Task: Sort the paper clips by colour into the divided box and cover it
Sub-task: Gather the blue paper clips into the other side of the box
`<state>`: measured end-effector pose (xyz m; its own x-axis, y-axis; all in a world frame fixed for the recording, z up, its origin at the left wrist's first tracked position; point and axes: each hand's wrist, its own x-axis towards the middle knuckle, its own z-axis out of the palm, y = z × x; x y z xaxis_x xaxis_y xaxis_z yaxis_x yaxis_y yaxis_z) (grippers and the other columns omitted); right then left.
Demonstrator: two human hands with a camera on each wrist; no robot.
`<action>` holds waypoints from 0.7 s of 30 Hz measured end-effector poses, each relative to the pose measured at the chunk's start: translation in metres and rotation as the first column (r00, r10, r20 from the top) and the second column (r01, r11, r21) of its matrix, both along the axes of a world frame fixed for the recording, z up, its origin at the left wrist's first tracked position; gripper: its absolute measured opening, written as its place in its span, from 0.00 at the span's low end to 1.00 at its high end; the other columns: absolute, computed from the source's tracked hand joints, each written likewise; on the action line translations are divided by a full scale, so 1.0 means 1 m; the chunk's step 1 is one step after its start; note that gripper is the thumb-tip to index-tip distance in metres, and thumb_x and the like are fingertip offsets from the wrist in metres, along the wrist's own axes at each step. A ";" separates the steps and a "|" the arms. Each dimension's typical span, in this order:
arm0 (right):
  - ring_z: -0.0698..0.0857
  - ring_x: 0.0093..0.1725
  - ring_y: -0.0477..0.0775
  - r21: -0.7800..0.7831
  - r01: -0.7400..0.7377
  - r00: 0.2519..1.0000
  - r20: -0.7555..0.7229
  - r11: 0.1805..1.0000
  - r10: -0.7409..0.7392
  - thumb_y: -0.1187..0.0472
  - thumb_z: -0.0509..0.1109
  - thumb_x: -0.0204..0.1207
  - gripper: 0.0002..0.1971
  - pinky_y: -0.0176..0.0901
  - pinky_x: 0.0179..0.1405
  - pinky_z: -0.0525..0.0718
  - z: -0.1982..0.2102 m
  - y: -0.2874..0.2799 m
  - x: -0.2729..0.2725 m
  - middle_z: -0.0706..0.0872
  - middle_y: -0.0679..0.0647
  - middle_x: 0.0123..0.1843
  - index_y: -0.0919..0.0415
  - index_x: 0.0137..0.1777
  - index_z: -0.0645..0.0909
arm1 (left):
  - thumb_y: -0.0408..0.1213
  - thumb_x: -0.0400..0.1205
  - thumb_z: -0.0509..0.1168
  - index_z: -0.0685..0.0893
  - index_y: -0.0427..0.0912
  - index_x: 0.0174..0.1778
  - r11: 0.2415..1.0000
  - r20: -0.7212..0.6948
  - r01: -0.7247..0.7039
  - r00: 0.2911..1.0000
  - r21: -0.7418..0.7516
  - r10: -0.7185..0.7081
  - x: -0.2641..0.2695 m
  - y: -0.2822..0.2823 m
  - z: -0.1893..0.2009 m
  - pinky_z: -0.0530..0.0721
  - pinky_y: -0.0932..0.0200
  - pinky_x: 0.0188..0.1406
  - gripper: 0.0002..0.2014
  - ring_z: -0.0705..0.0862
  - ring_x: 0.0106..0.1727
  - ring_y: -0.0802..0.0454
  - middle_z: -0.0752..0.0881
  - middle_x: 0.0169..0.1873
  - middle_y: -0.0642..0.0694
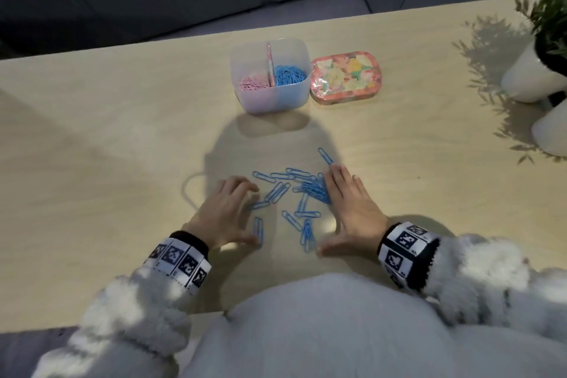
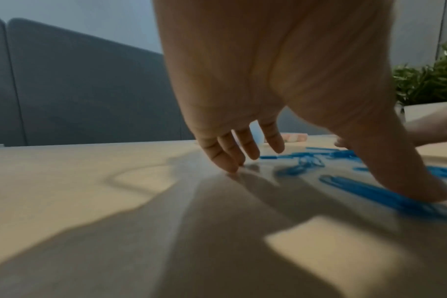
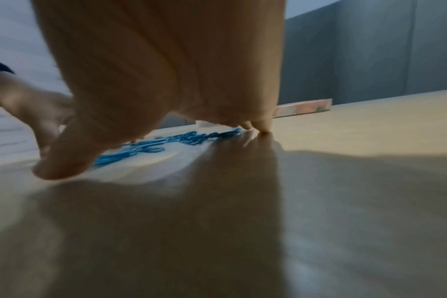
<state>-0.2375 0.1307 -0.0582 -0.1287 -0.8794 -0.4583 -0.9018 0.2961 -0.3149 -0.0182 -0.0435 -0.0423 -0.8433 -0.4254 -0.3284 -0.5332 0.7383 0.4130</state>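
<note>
Several loose blue paper clips [image 1: 299, 198] lie scattered on the wooden table [image 1: 92, 147] between my two hands. My left hand [image 1: 225, 212] rests on the table at their left, fingertips down and thumb on a clip [image 2: 385, 194]. On the right, my right hand [image 1: 349, 209] lies flat with fingers straight against a bunched heap of clips [image 3: 191, 138]. Neither hand grips anything. Farther back stands the translucent divided box [image 1: 270, 101], pink clips [image 1: 253, 83] in its left compartment and blue clips [image 1: 290, 74] in its right. Its floral lid [image 1: 345, 75] lies beside it on the right.
White plant pots [image 1: 535, 77] with green leaves stand at the table's right edge. A dark sofa lies beyond the far edge. My white fluffy sleeves [image 1: 491, 273] and body are at the near edge.
</note>
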 end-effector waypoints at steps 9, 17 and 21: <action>0.39 0.84 0.61 -0.107 0.028 0.999 0.030 0.994 -0.024 0.35 0.66 0.70 0.55 0.55 0.84 0.44 0.006 -0.047 0.010 0.40 0.64 0.84 0.68 0.81 0.39 | 0.48 0.63 0.78 0.75 0.38 0.63 0.971 -0.194 -0.214 0.953 0.109 0.232 -0.064 0.006 -0.011 0.74 0.49 0.60 0.35 0.78 0.59 0.39 0.79 0.57 0.38; 0.38 0.84 0.62 0.008 0.119 0.989 0.087 0.993 -0.120 0.32 0.77 0.53 0.69 0.53 0.84 0.43 0.018 -0.056 -0.027 0.39 0.64 0.84 0.67 0.81 0.36 | 0.62 0.55 0.77 0.57 0.42 0.79 0.994 -0.043 0.024 0.999 -0.103 -0.029 -0.046 -0.010 -0.008 0.57 0.49 0.80 0.59 0.59 0.78 0.40 0.59 0.80 0.40; 0.40 0.84 0.61 0.013 -0.007 0.999 0.049 1.000 0.007 0.40 0.76 0.63 0.61 0.51 0.85 0.43 0.022 -0.071 -0.008 0.40 0.63 0.84 0.68 0.81 0.38 | 0.56 0.64 0.76 0.57 0.41 0.79 0.994 0.025 0.092 0.996 -0.059 -0.091 -0.066 -0.014 -0.005 0.58 0.54 0.79 0.52 0.61 0.79 0.42 0.62 0.79 0.42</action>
<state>-0.2454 0.0598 -0.0364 -0.0996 -0.8742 -0.4752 -0.8874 0.2940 -0.3550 -0.0841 -0.0573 -0.0473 -0.8725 -0.3661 -0.3235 -0.4706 0.8076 0.3553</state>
